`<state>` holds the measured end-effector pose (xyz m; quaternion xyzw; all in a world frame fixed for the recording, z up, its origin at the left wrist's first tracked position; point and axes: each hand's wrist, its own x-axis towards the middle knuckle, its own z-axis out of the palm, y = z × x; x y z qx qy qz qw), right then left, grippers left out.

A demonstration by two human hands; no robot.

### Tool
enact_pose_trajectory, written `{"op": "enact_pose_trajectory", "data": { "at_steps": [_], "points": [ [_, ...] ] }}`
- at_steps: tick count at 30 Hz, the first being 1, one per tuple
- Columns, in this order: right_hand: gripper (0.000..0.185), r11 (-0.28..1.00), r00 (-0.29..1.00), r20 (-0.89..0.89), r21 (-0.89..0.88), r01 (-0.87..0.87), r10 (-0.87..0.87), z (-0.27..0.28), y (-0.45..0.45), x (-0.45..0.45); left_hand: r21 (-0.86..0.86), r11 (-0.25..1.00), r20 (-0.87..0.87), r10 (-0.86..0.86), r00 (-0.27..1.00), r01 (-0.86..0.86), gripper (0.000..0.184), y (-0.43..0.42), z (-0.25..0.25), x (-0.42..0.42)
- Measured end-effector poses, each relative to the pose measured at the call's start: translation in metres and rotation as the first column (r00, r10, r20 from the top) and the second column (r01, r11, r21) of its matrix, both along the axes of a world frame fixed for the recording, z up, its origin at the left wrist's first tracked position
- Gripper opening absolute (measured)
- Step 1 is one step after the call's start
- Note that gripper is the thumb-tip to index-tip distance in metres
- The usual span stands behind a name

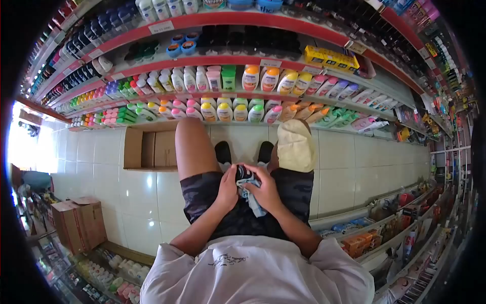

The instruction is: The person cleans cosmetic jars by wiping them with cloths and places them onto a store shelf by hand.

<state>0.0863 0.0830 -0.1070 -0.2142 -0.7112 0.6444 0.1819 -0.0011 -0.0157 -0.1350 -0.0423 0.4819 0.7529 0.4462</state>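
Note:
Between my thighs, my left hand (228, 190) closes around one side of a small dark container (243, 173) with light markings. Its exact kind is not clear. My right hand (265, 190) is on the other side, its fingers bent over a light blue cloth (256, 206). That cloth lies bunched against the dark container and hangs down over my dark shorts. Part of the container is hidden by the fingers and the cloth. On my right knee rests a cream-coloured cap or folded cloth (295, 146).
Ahead, a shelf (243, 94) with red edging carries rows of colourful bottles (224, 111). An open cardboard box (132, 147) stands on the tiles by my left leg, and a closed carton (80, 226) sits behind at left. Low racks (364, 230) line the right rear.

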Motion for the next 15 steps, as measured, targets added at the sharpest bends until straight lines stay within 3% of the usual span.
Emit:
{"op": "enact_pose_trajectory", "data": {
  "at_steps": [2, 3, 5, 6, 8, 9, 10, 13, 14, 15],
  "points": [
    [0.032, 0.987, 0.999, -0.007, 0.152, 0.043, -0.043, 0.002, 0.001, 0.001, -0.001, 0.998, -0.041, -0.066, 0.997, 0.066, 0.032, -0.003, -0.006, -0.001],
    [0.024, 0.969, 0.997, -0.041, 0.235, 0.071, -0.063, 0.002, 0.005, 0.001, -0.094, 0.986, 0.105, -0.129, 0.986, 0.139, 0.029, -0.006, 0.017, -0.005],
    [0.015, 0.994, 0.995, 0.085, 0.099, 0.039, -0.047, -0.005, 0.012, 0.007, 0.010, 0.987, -0.055, -0.159, 0.986, 0.160, 0.028, -0.006, 0.021, 0.000],
    [0.015, 0.999, 0.989, 0.146, 0.029, 0.025, -0.029, -0.002, 0.015, 0.008, 0.006, 0.988, -0.053, -0.157, 0.986, 0.158, 0.028, -0.005, 0.020, 0.000],
    [0.016, 0.999, 0.993, 0.117, -0.043, 0.025, -0.020, 0.001, 0.012, 0.006, 0.099, 0.991, 0.255, -0.112, 0.960, 0.089, 0.028, -0.006, 0.016, 0.000],
    [0.017, 0.993, 0.996, 0.090, -0.112, 0.027, -0.016, 0.002, 0.010, 0.007, 0.095, 0.992, 0.260, -0.108, 0.960, 0.086, 0.028, -0.009, 0.011, 0.000],
    [0.027, 0.971, 0.996, 0.022, -0.227, -0.081, 0.088, 0.000, 0.009, 0.008, 0.152, 0.982, 0.246, -0.147, 0.958, 0.111, 0.028, -0.011, 0.005, -0.001],
    [0.040, 0.980, 0.986, -0.052, -0.114, -0.166, 0.161, 0.011, -0.003, 0.004, 0.249, 0.964, 0.228, -0.153, 0.962, 0.094, 0.028, -0.012, -0.005, 0.002],
    [0.045, 0.955, 0.972, 0.056, -0.207, -0.214, 0.230, 0.011, -0.002, 0.008, 0.292, 0.954, 0.226, -0.131, 0.965, 0.061, 0.029, -0.011, -0.007, 0.002],
    [0.045, 0.954, 0.972, 0.055, -0.209, -0.214, 0.230, 0.010, -0.003, 0.007, 0.290, 0.955, 0.225, -0.131, 0.965, 0.062, 0.029, -0.011, -0.004, 0.001]
  ]
}}
